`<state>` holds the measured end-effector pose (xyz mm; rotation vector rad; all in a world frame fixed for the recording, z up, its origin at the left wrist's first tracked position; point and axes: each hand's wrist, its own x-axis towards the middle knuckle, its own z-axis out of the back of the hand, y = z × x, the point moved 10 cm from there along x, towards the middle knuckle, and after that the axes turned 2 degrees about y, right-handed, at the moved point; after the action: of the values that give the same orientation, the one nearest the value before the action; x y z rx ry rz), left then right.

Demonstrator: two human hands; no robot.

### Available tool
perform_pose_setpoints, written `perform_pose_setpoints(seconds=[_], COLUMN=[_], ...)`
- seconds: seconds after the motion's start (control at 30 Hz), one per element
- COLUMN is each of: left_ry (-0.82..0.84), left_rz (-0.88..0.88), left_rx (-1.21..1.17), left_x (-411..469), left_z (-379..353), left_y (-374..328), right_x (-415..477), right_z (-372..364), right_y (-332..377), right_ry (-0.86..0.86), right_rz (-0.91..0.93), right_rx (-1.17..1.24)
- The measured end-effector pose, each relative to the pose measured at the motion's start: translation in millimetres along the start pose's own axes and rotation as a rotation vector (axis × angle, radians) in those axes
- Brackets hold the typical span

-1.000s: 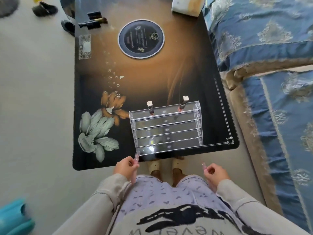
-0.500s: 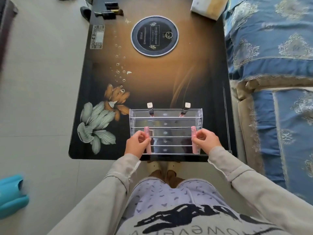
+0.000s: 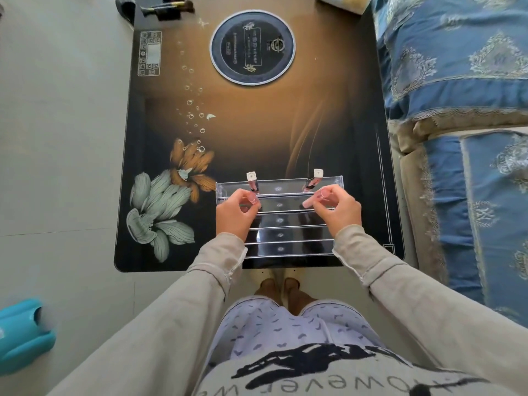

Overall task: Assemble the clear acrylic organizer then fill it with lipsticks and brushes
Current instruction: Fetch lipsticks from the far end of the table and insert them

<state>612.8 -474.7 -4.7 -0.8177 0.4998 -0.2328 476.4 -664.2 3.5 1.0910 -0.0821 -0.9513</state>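
Observation:
A clear acrylic organizer (image 3: 281,232) with several stepped rows stands at the near edge of the dark table (image 3: 160,247). Two lipsticks with white caps stand in its back row, one at the left (image 3: 252,181) and one at the right (image 3: 315,178). My left hand (image 3: 235,214) pinches a pink lipstick (image 3: 252,198) upright over the second row on the left. My right hand (image 3: 338,208) pinches another pink lipstick (image 3: 324,193) over the same row on the right. The lower ends of both held lipsticks are hidden by my fingers.
A round dark disc (image 3: 253,47) lies at the table's far middle. Dark brushes and tubes (image 3: 168,10) lie at the far left corner. A blue patterned sofa (image 3: 463,81) runs along the right. A teal object (image 3: 21,335) sits on the floor at lower left.
Both hands have risen from my lap with a pink lipstick each and moved forward over the organizer, from its front rows to the second row from the back.

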Motion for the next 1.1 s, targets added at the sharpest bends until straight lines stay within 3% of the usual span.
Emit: perform_pose_setpoints(seconds=[0.43,1.1], left_ry=[0.127,0.120], left_rz=[0.007,-0.011], left_rx=[0.144,0.193], left_x=[1.3,3.0], left_z=[-15.5,-17.3], left_y=[10.5,10.0], right_x=[7.7,5.7], right_z=[-23.4,-23.7], right_y=[-11.5,-7.9], right_ry=[0.090,0.118], right_rz=[-0.046,-0.016], right_rx=[-0.199,-0.227])
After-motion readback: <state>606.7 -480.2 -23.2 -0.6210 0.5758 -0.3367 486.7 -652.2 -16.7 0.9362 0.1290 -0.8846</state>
